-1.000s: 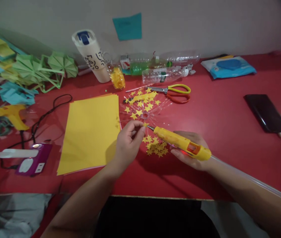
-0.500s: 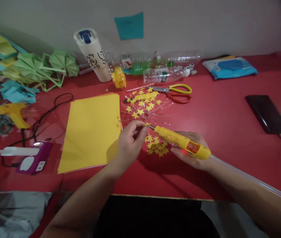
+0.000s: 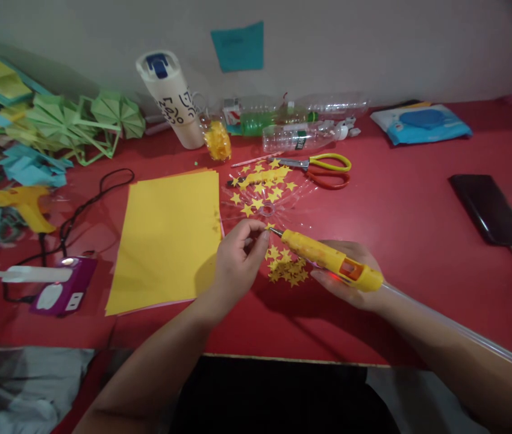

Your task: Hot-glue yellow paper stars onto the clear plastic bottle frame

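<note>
- Yellow star (image 3: 270,227): one, pinched in the left hand (image 3: 240,254)
- Glue guns (image 3: 317,252): two, one clasped by the right hand (image 3: 356,298)
- Scissors (image 3: 305,164): one pair

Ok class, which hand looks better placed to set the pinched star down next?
Probably the left hand: it pinches the small star, whereas the right hand is occupied holding the yellow glue gun, its nozzle close to the star.

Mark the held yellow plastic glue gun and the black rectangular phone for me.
Held yellow plastic glue gun (image 3: 321,253): head view, on the barrel.
Black rectangular phone (image 3: 492,208): head view, on the middle of its upward face.
</note>
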`<state>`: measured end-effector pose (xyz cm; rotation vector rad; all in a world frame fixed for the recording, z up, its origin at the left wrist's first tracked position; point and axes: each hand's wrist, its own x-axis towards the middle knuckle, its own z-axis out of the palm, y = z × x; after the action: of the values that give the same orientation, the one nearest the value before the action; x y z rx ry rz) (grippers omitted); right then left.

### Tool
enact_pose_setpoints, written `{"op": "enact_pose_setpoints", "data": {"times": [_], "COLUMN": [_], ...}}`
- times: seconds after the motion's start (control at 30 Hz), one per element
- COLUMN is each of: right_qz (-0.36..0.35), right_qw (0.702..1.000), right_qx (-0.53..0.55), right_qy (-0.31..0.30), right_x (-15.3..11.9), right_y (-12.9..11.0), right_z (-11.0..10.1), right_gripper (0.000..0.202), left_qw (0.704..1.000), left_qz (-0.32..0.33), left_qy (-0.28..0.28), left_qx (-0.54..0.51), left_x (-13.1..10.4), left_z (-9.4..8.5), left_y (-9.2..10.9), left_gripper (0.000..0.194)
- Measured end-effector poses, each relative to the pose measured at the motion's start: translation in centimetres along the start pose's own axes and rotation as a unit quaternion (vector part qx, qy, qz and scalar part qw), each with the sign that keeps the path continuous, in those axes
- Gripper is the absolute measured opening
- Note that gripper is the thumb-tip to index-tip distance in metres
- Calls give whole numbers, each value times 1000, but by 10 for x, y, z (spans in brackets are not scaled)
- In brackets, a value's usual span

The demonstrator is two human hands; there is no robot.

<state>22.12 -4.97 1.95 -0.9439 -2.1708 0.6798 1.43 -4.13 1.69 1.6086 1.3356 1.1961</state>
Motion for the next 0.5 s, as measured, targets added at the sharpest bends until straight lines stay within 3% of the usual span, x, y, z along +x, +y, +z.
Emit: {"op": "enact_pose_setpoints", "data": {"times": [0.1, 0.3, 0.5], "right_qz": [-1, -8, 8], "right_qw": [1000, 998, 1000], "right_qx": [0, 19, 23], "right_qy": [-2, 61, -1], "right_x": [-1, -4, -2], "right_y": [1, 5, 1], "right_z": [2, 10, 2], "right_gripper": [19, 25, 18], "left_qw": [1000, 1000, 1000], "left_qz": [0, 2, 2], "left_qy": [0, -2, 1], "left_qx": [-1, -2, -1], "left_x": [0, 0, 1], "left_z": [0, 0, 0], "left_y": [0, 1, -1], "left_gripper": [6, 6, 6]}}
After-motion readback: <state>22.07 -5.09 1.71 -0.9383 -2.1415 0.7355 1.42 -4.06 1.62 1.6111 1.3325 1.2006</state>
